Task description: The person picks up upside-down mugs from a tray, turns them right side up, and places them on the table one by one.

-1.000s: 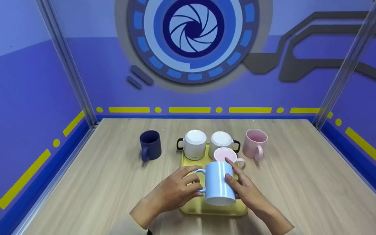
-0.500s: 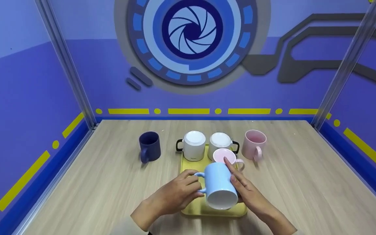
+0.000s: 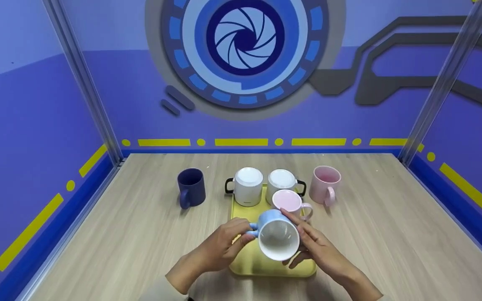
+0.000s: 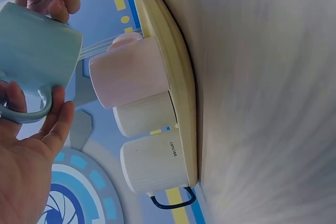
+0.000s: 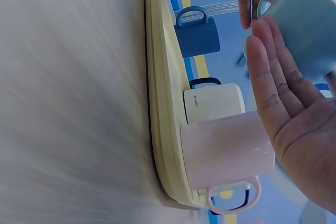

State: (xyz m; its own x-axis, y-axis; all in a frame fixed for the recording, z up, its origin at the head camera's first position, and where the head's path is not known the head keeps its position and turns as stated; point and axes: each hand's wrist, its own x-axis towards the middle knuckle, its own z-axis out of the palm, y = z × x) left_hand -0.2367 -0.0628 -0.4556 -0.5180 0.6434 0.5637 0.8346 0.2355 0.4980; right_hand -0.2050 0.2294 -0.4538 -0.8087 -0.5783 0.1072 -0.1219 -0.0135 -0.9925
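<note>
A light blue mug (image 3: 278, 240) is held over the front of the yellow tray (image 3: 249, 265), its white inside turned toward me. My left hand (image 3: 224, 246) pinches the handle between thumb and fingers. My right hand (image 3: 324, 253) lies along the mug's other side; in the right wrist view its fingers (image 5: 278, 72) are straight. Behind the mug, a pink mug (image 3: 287, 201) stands upside down on the tray, handle to the right. Two white mugs with black handles, one at the left (image 3: 248, 188) and another at the right (image 3: 280, 179), are also upside down at the tray's back.
A dark blue mug (image 3: 191, 188) stands upright on the wooden table (image 3: 149, 234) left of the tray. Right of the tray is another upright pink mug (image 3: 324, 186). Blue-purple walls (image 3: 111, 100) with metal corner posts (image 3: 80, 75) enclose the table's back and sides.
The light blue mug has tipped so its mouth, which pointed down and forward, faces me. My hands have turned with it, and fingertips of my right hand show below the mug.
</note>
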